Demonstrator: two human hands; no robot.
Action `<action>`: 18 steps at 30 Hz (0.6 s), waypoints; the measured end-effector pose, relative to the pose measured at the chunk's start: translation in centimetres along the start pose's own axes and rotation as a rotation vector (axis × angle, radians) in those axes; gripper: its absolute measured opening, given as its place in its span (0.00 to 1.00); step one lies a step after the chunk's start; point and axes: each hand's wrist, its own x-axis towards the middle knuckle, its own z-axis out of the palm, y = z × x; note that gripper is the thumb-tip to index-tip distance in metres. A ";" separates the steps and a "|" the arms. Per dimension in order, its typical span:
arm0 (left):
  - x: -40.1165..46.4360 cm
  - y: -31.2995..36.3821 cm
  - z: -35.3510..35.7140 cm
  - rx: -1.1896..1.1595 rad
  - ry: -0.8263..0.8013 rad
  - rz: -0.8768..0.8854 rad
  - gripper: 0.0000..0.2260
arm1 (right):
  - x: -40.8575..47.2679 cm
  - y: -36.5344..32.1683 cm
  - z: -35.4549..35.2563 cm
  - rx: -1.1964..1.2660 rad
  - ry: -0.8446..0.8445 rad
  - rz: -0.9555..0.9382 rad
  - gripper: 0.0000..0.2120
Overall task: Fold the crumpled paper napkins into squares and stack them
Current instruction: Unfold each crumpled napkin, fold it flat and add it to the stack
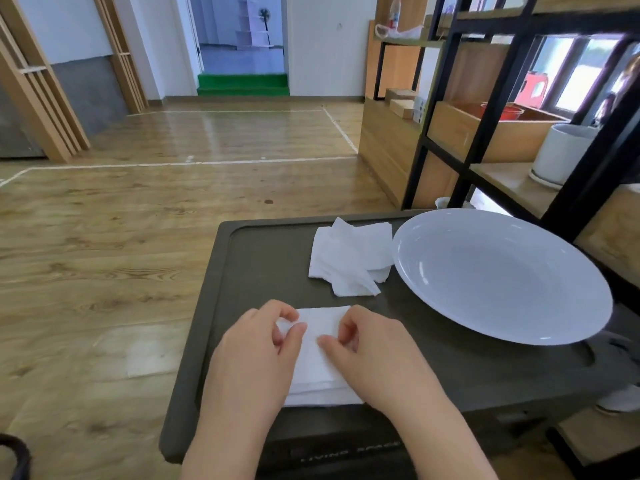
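A white paper napkin [320, 355] lies flat near the front of the dark tray table [263, 258], lying on what looks like other folded sheets at its near edge. My left hand [256, 355] pinches its upper left corner between thumb and fingers. My right hand [374, 355] pinches the napkin near its middle right, thumb pressed on the sheet. Further back sits a loose pile of white napkins [349, 259], partly folded and overlapping.
A large white plate [498, 271] fills the right side of the table, touching the pile. A black metal and wood shelf [485, 140] stands close behind on the right, holding a white pot [561, 154]. Wooden floor lies to the left.
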 end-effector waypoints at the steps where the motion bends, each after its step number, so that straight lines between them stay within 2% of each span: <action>1: 0.0 -0.1 0.1 -0.009 -0.005 -0.002 0.02 | 0.2 0.1 -0.1 -0.014 -0.019 -0.004 0.11; 7: -0.2 -0.1 -0.1 -0.024 -0.021 0.005 0.02 | 1.3 -0.4 -1.9 -0.065 -0.189 -0.035 0.10; 8: -0.2 -0.2 -0.1 -0.034 -0.016 0.008 0.02 | 1.9 -0.5 -2.4 -0.046 -0.126 -0.035 0.10; 10: -0.2 -0.2 -0.2 -0.052 -0.006 0.008 0.03 | 3.5 -0.8 -2.9 -0.031 0.171 -0.037 0.09; 11: -0.2 -0.1 -0.4 -0.065 -0.007 0.002 0.04 | 4.2 -0.9 -3.0 -0.094 0.290 -0.039 0.08; 12: -0.3 0.0 -0.5 -0.079 -0.012 -0.003 0.05 | 4.8 -1.1 -2.9 -0.200 0.340 -0.035 0.09; 14: -0.3 0.0 -0.9 -0.106 -0.013 0.009 0.07 | 6.0 -1.0 -2.2 -0.414 0.307 -0.030 0.13; 17: -0.4 0.1 -1.7 -0.143 0.025 0.011 0.09 | 6.7 -1.0 -2.0 -0.540 0.209 -0.036 0.02; 18: -0.5 0.1 -2.0 -0.149 0.041 0.005 0.10 | 6.7 -1.1 -2.0 -0.553 0.195 -0.042 0.04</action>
